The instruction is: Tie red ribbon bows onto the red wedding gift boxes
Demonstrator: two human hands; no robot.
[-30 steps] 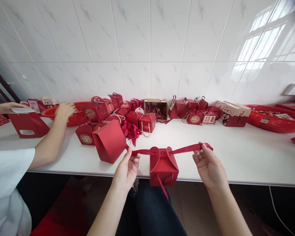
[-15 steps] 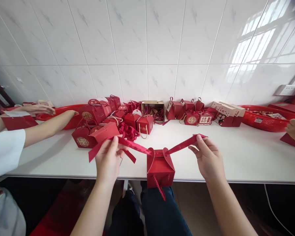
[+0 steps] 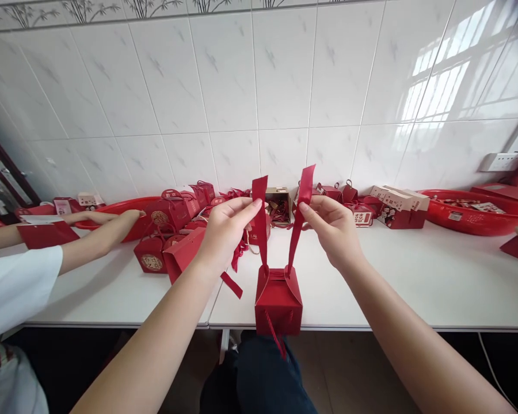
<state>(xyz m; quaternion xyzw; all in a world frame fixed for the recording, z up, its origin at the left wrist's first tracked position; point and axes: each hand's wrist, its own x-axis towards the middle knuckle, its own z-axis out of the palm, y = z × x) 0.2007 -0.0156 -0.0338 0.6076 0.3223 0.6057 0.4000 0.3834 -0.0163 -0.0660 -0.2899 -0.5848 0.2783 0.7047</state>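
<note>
The thumb and index finger of the left hand [image 3: 227, 227] are pressed together on one end of a red ribbon [image 3: 262, 241], and those of the right hand [image 3: 333, 230] pinch the other end in the same way. Both ends stand up above the fingertips; below them, the two lengths go down, near each other, into the top of a small red box [image 3: 278, 299]. This box is upright at the near edge of the white table [image 3: 397, 287] — whether it rests fully there, I cannot tell — and its twisted cord [image 3: 273, 330] hangs at the front.

By the left forearm is a bigger red box [image 3: 182, 253], with more decorated boxes [image 3: 151, 256] close to it. Behind the hands is a carton [image 3: 280, 210], partly hidden. Farther right are pale-topped boxes [image 3: 399, 207] and a red basin [image 3: 472, 218]; at far left, a co-worker's arms reach toward another red basin [image 3: 125, 208].
</note>
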